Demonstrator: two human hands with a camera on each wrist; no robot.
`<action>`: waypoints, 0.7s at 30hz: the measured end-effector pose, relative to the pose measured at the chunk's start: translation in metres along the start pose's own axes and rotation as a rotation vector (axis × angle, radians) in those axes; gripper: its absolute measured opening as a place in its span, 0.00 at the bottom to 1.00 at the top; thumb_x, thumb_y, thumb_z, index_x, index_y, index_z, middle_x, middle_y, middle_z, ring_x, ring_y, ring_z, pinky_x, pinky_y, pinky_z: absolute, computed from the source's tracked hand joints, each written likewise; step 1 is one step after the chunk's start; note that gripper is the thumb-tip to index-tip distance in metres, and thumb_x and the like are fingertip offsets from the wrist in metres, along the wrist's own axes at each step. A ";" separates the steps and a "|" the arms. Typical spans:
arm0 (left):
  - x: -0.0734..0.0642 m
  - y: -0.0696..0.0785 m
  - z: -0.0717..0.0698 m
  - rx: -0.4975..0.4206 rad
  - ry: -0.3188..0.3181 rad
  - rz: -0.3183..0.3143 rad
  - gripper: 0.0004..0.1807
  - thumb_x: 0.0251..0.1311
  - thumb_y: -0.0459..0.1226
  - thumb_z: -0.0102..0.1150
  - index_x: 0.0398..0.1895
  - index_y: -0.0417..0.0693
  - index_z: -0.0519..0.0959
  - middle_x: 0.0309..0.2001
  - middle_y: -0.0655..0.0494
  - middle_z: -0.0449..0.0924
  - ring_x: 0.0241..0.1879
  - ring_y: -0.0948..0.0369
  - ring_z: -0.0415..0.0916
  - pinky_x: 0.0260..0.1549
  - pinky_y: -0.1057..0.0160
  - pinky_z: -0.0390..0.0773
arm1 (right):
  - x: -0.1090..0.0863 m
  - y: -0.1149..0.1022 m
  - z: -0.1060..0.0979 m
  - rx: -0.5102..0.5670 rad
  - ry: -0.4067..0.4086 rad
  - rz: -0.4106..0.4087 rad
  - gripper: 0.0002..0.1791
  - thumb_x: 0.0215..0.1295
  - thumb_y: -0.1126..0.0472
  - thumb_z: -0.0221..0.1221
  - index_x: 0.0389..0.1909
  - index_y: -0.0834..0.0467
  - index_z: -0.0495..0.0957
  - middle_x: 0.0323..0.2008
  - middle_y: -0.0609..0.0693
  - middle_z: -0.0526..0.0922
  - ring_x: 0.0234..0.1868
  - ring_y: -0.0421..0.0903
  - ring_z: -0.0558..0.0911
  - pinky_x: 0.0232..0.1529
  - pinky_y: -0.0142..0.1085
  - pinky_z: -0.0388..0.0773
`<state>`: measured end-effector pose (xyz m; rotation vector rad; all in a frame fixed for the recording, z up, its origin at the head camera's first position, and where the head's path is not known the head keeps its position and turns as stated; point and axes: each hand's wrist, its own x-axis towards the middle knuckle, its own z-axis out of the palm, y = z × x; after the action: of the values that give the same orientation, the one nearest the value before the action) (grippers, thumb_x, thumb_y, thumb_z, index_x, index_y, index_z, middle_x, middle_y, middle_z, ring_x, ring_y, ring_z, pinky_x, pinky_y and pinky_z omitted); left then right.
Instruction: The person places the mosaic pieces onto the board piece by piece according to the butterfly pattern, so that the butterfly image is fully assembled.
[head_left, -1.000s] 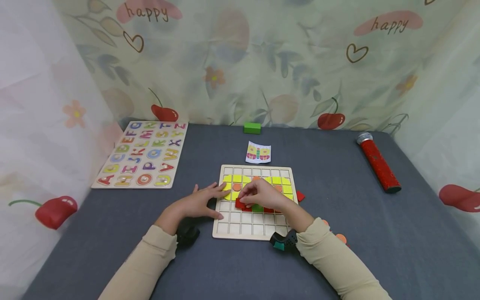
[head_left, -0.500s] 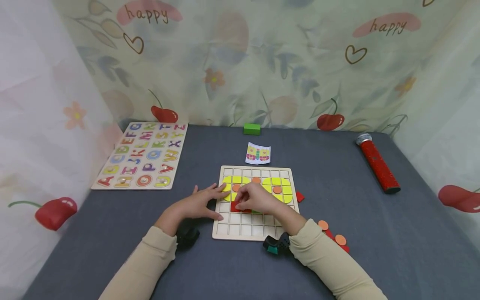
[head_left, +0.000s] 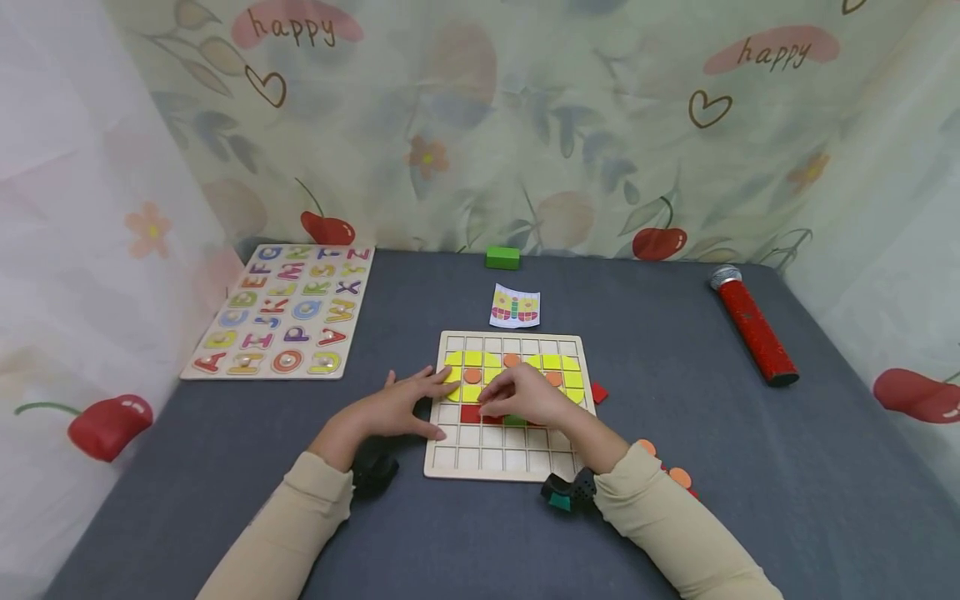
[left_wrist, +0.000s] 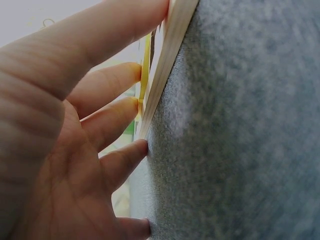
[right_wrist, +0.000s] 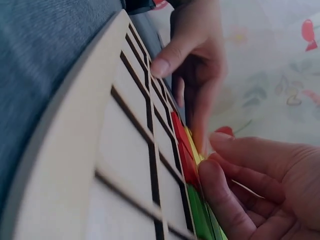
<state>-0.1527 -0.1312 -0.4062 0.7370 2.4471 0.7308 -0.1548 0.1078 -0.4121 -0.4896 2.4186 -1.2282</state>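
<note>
A pale wooden grid board lies in the middle of the table with yellow tiles, orange discs, a green tile and red tiles in its cells. My left hand rests spread on the board's left edge, fingertips on the yellow tiles and thumb lower down, as the left wrist view also shows. Over the red row hovers my right hand, fingers loosely bent. In the right wrist view its thumb and fingertips are close to the red and green tiles; no piece shows between them.
Behind the board lie a small butterfly picture card and a green block. An alphabet board is at left, a red microphone at right. Loose orange discs and a red tile lie right of the board.
My right hand has set a red tile at the left end of the red row, let go, and shifted slightly right. The left hand has stayed in place.
</note>
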 end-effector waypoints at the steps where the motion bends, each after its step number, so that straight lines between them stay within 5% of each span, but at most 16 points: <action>1: 0.000 0.000 0.000 0.000 0.000 0.002 0.42 0.50 0.48 0.67 0.69 0.55 0.61 0.74 0.54 0.47 0.74 0.48 0.34 0.62 0.30 0.27 | -0.002 0.003 -0.003 0.020 0.001 0.004 0.11 0.54 0.58 0.67 0.37 0.58 0.85 0.33 0.50 0.86 0.30 0.40 0.81 0.36 0.30 0.78; 8: 0.000 -0.001 0.001 -0.004 0.004 -0.004 0.42 0.49 0.47 0.68 0.69 0.55 0.61 0.74 0.55 0.47 0.74 0.49 0.34 0.63 0.31 0.28 | -0.018 0.024 -0.028 0.127 0.034 0.055 0.15 0.54 0.58 0.67 0.40 0.62 0.84 0.36 0.53 0.86 0.32 0.41 0.82 0.38 0.33 0.80; 21: 0.000 -0.001 0.001 -0.009 0.007 -0.002 0.43 0.49 0.47 0.68 0.69 0.56 0.61 0.74 0.55 0.48 0.74 0.50 0.35 0.63 0.32 0.28 | -0.049 0.063 -0.083 0.079 0.191 0.186 0.19 0.56 0.56 0.65 0.45 0.63 0.81 0.40 0.55 0.85 0.32 0.42 0.79 0.35 0.32 0.78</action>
<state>-0.1521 -0.1314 -0.4076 0.7303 2.4487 0.7447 -0.1608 0.2223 -0.4098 -0.1249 2.4929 -1.3344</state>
